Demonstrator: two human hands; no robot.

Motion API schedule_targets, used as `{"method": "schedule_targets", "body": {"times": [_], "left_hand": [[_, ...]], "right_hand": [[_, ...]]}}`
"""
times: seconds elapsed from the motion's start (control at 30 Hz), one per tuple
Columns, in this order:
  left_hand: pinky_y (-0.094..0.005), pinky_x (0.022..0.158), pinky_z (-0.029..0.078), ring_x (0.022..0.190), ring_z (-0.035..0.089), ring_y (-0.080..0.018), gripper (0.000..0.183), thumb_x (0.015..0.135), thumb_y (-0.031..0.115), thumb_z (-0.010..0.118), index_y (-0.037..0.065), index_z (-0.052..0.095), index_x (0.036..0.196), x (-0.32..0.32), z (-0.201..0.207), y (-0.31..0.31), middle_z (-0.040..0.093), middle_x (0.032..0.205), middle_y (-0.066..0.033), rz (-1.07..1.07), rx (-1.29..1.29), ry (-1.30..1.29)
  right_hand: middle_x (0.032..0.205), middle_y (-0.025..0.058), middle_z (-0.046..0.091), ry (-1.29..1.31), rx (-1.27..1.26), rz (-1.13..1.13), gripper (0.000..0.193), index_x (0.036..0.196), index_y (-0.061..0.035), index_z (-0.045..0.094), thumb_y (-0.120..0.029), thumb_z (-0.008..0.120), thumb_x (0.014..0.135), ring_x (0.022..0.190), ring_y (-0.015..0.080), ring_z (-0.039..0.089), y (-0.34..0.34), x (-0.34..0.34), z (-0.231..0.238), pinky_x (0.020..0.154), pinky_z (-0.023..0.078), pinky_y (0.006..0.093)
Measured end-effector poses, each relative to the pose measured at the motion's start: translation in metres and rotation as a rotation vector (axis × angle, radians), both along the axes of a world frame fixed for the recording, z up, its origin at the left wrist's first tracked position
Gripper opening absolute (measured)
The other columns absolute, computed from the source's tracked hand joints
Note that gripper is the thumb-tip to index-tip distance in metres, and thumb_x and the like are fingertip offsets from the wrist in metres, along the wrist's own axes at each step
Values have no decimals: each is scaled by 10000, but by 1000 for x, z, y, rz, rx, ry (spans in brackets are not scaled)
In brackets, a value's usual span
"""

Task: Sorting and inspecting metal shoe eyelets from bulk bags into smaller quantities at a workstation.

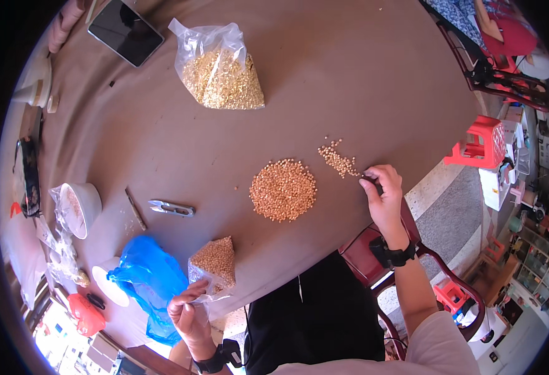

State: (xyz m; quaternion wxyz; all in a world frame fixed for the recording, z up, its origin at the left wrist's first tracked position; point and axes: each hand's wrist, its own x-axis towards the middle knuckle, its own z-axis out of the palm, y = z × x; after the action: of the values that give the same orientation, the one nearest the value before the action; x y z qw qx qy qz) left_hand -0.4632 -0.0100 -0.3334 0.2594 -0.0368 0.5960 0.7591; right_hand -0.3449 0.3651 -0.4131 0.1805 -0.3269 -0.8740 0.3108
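My left hand [189, 312] is closed on the loose mouth of a clear plastic bag [215, 265] of copper-coloured beads, which rests at the table's near edge. My right hand [384, 190], on the table at the right, pinches a small dark object [372, 182] whose kind I cannot make out. Just left of those fingertips lies a loose trail of pale gold beads [339, 160]. Between the hands, a round, flat pile of copper-coloured beads [283, 190] spreads on the brown tabletop. Farther away stands a larger clear bag of shiny gold beads [221, 78].
Thread snips [171, 208] and a thin pointed tool [136, 208] lie left of the pile. A blue plastic bag [149, 275] and a white bowl [82, 209] are at the left. A black tablet [126, 31] lies far left. A red stool [484, 142] stands beyond the table's right edge.
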Motion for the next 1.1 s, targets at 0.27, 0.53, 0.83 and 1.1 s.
{"method": "schedule_targets", "body": {"times": [0.27,0.53,0.83,1.1], "left_hand": [[-478,924,358,961,555,-355,121,782,141,587,34,606,835,3,0,2,629,879,-182,44,-26,-5],[-487,915,359,959,557,-365,117,791,150,585,46,602,841,5,0,3,631,892,-168,29,-31,0],[-477,897,381,938,564,-367,126,753,128,614,7,611,787,8,4,9,633,834,-194,103,-19,-27],[-489,896,365,946,555,-373,114,780,148,592,42,599,822,8,2,3,626,844,-164,49,-25,-7]], "right_hand": [[765,19,545,3,101,5,125,768,-69,547,-14,637,699,744,198,509,-2,-3,-3,716,340,310],[785,47,525,46,131,66,115,816,-45,522,21,586,746,739,213,501,-7,-23,0,728,346,321],[954,118,544,149,143,354,296,962,-10,578,10,652,676,876,283,514,-64,-40,11,756,420,378],[1029,135,443,-68,-70,332,419,1080,-32,510,-108,698,713,708,252,586,-92,-68,20,554,487,329]]}}
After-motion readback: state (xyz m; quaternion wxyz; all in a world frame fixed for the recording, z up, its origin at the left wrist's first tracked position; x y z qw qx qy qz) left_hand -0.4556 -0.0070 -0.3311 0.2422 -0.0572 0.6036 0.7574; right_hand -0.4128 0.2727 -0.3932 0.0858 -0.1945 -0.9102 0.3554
